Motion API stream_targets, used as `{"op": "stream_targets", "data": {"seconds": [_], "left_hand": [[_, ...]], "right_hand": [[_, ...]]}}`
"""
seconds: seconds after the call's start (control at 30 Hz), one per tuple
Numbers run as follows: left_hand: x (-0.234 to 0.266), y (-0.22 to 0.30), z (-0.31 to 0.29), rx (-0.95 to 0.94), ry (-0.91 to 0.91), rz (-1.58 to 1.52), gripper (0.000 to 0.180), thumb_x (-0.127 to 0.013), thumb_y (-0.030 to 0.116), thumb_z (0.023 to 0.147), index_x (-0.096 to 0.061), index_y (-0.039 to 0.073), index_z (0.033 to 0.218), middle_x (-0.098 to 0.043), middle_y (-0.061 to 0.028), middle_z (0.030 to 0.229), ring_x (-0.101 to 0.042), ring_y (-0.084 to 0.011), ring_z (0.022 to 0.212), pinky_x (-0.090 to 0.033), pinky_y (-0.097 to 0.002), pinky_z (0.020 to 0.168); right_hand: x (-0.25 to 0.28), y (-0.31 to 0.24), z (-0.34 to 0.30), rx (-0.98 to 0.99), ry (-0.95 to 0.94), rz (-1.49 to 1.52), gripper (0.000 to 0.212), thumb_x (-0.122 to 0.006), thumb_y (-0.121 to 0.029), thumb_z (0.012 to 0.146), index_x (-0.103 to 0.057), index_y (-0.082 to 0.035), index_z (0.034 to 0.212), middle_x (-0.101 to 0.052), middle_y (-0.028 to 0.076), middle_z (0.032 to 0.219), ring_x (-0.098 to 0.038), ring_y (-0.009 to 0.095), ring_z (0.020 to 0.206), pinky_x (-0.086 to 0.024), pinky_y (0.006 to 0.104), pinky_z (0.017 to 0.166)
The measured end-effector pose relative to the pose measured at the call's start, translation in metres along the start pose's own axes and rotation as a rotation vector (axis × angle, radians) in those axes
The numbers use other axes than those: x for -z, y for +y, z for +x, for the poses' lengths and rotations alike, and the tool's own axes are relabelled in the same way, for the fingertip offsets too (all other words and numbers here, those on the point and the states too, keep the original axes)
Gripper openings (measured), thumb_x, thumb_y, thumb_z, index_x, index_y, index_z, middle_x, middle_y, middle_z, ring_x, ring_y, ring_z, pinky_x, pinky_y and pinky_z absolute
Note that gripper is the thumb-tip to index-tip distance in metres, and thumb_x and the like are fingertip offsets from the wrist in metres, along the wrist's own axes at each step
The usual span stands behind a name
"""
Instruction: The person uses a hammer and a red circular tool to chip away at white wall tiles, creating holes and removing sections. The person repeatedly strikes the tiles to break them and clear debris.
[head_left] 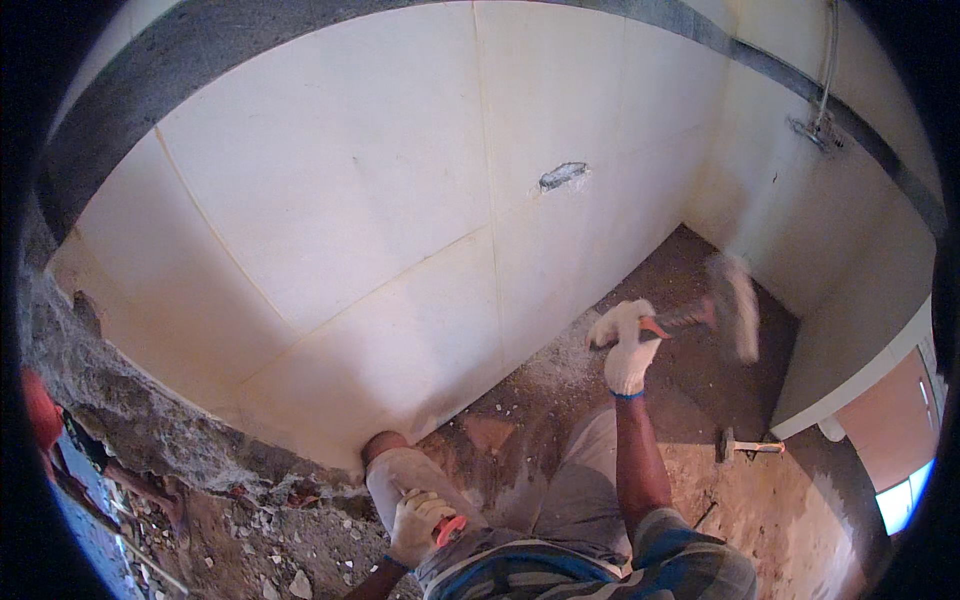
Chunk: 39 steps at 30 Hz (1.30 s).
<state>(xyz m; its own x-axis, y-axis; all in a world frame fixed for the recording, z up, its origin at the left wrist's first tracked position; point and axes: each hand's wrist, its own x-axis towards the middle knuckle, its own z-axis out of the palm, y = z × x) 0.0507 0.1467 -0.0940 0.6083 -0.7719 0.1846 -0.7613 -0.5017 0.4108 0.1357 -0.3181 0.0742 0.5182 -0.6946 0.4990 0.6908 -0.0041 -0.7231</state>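
Observation:
My right hand [628, 350], in a white glove with a blue cuff, is closed around the handle of a hammer [690, 316]. The handle is red and dark; the hammer's head is smeared by motion and held out to the right above the floor. Low in the middle, my gloved left hand [415, 527] rests by my thigh, its fingers wrapped round a tool with a round red guard [450, 528]. It looks like a hand chisel, though most of its shaft is hidden. In front of me, a pale wall panel [380, 200] has a rough chipped hole [563, 177].
Another hammer [752, 447] with a wooden-coloured handle lies on the dusty floor at right. Broken rubble [290, 560] covers the ground at lower left, below a jagged wall edge. A pipe [828, 70] stands out at upper right. A brownish panel [890, 420] is at far right.

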Motion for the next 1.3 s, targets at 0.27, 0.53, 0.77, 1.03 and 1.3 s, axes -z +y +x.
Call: {"op": "stream_targets", "data": {"seconds": [0.27,0.53,0.77,1.03,1.3], "left_hand": [[-0.004,0.002,-0.003,0.035,0.020,-0.012,0.041,-0.081,0.038,0.077,-0.079,0.025,0.115,-0.075,-0.0020,0.123,-0.062,-0.0320,0.132,-0.040,-0.0565,0.120],[-0.001,0.002,0.003,-0.038,0.091,-0.067,0.046,-0.081,0.040,0.074,-0.078,0.021,0.116,-0.076,-0.0048,0.121,-0.063,-0.0348,0.130,-0.039,-0.0574,0.120],[-0.001,0.002,-0.002,0.013,0.037,-0.011,0.045,-0.082,0.038,0.077,-0.078,0.024,0.119,-0.074,-0.0011,0.126,-0.061,-0.0312,0.134,-0.038,-0.0576,0.122],[-0.003,0.000,-0.003,0.031,0.005,-0.016,0.045,-0.083,0.039,0.078,-0.078,0.024,0.120,-0.075,-0.0019,0.126,-0.061,-0.0316,0.135,-0.037,-0.0579,0.121],[0.000,0.008,0.000,0.044,0.049,0.050,0.043,-0.083,0.039,0.081,-0.078,0.022,0.120,-0.075,-0.0030,0.125,-0.062,-0.0326,0.133,-0.039,-0.0560,0.120]], "right_hand": [[-0.032,0.049,0.044,0.395,-0.096,-0.128,0.020,-0.067,-0.023,0.108,-0.061,-0.006,0.098,-0.063,0.007,0.078,-0.061,0.020,0.067,-0.055,0.0403,0.066],[0.013,0.078,0.009,-0.571,-0.050,-0.529,0.022,-0.076,-0.022,0.103,-0.064,-0.004,0.099,-0.061,0.002,0.065,-0.059,0.012,0.056,-0.047,0.0357,0.052],[-0.005,0.004,0.000,-0.021,-0.007,-0.040,0.023,-0.066,-0.017,0.109,-0.055,-0.006,0.091,-0.055,0.003,0.066,-0.052,0.016,0.051,-0.046,0.0368,0.050],[-0.032,0.076,0.043,0.186,0.089,-0.015,0.031,-0.066,-0.027,0.107,-0.061,-0.005,0.086,-0.060,0.005,0.072,-0.061,0.018,0.064,-0.052,0.0385,0.061],[0.013,0.079,0.005,-0.686,0.022,-0.468,0.037,-0.075,-0.034,0.102,-0.060,-0.010,0.078,-0.055,-0.001,0.061,-0.053,0.012,0.046,-0.040,0.0339,0.042]]}}
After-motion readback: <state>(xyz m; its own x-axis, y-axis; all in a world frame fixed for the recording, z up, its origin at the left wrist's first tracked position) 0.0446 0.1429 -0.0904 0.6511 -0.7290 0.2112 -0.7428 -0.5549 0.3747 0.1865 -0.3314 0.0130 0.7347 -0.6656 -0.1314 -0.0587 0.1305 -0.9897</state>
